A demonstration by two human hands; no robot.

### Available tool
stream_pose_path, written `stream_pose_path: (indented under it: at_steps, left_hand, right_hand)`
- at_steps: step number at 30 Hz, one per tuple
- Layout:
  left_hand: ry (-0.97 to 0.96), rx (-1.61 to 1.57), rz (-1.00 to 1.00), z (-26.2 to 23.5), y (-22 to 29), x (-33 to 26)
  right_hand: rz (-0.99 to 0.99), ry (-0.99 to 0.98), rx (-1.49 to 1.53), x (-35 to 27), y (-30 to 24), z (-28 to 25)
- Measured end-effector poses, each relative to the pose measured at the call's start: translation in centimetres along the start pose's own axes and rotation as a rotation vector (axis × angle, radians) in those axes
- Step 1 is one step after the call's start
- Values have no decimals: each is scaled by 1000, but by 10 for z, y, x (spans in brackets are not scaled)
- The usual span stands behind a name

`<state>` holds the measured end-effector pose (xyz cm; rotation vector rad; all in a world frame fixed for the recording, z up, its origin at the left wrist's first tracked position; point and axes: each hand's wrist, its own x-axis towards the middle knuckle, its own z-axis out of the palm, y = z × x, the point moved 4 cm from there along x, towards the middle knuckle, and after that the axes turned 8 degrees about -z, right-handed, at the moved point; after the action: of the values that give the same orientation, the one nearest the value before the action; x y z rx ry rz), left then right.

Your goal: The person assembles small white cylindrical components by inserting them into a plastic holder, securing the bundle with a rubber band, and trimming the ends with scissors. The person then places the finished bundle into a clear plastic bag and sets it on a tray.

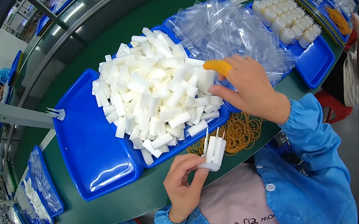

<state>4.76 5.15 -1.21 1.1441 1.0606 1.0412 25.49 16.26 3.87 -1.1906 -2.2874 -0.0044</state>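
Observation:
My left hand (184, 181) pinches a white plastic base with upright prongs (210, 166) by its rim, above the table's near edge. White foam cylinders (215, 149) sit on some of its prongs; other thin prongs stick up bare. At the right side of the large pile of white foam cylinders (151, 88), my right hand (247, 88) has its thumb and index finger about a white foam piece (205, 80). An orange finger cot (218, 67) covers that index finger. Whether the piece is lifted off the pile is hard to see.
An empty-looking blue tray (92, 146) lies left of the pile. Behind my right hand are clear plastic tubes (227, 27) and bundled white parts (285, 16) in trays. Rubber bands (243, 132) lie on the green table (123, 201). A loose pronged base (56, 113) sits at the tray's far-left corner. Co-workers sit on both sides.

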Motion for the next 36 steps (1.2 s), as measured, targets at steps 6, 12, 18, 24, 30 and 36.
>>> stream_pose_path:
  at_steps: [6,12,18,24,30,36]
  left_hand:
    - [50,2,19,-5,0,1]
    - [61,52,84,-8,1,3]
    - [53,52,98,-7,3,3]
    - [53,53,105,-6,7,1]
    - [83,63,132,-7,9,2]
    - [21,337,282,2,27,-1]
  right_hand:
    - [8,-20,-28,1,17,24]
    - [278,-69,449,-1,27,1]
    - [-126,-37,-6,-7,21,2]
    - [-285,-91,-155,-8,23,11]
    - [-11,-66,344,-15,27,2]
    - [518,-313,1249,-24,11,-2]
